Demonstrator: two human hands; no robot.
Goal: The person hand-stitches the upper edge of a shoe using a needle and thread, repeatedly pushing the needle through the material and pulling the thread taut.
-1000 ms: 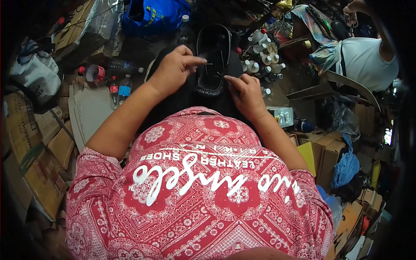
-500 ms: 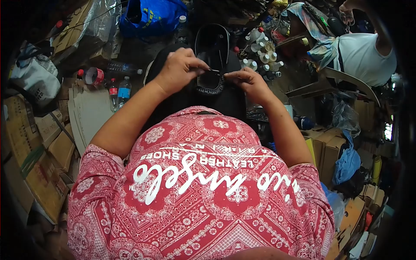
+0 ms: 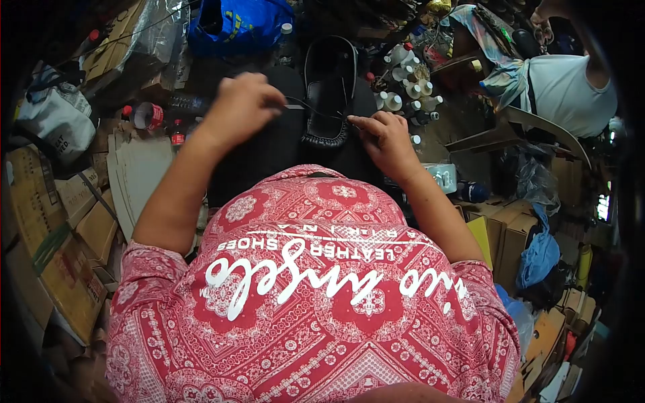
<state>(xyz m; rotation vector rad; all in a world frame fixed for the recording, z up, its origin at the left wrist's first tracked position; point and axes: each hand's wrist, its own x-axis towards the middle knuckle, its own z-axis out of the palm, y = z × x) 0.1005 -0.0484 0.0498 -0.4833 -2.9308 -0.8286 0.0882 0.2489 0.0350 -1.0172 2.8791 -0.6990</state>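
A black shoe [image 3: 327, 126] lies between the person's dark-clothed legs, its stitched end nearest the body. My left hand [image 3: 247, 106], slightly blurred, is to the left of the shoe with its fingers closed on a thin, bright needle [image 3: 294, 106]. A dark thread runs from there across the shoe opening. On the other side, my right hand [image 3: 384, 138] has its fingertips pressed together at the shoe's right rim; what they grip is too small to tell.
White bottles [image 3: 403, 74] stand beyond the right hand. A blue bag [image 3: 245, 27] is at the top, cardboard [image 3: 138, 178] at the left, boxes [image 3: 510, 232] at the right. Another person in a white shirt [image 3: 568, 94] is at the upper right, near a curved board.
My left hand has moved left, away from the shoe, with the needle, and the thread now stretches across the opening. My right hand remains near the rim, its forearm shifted slightly.
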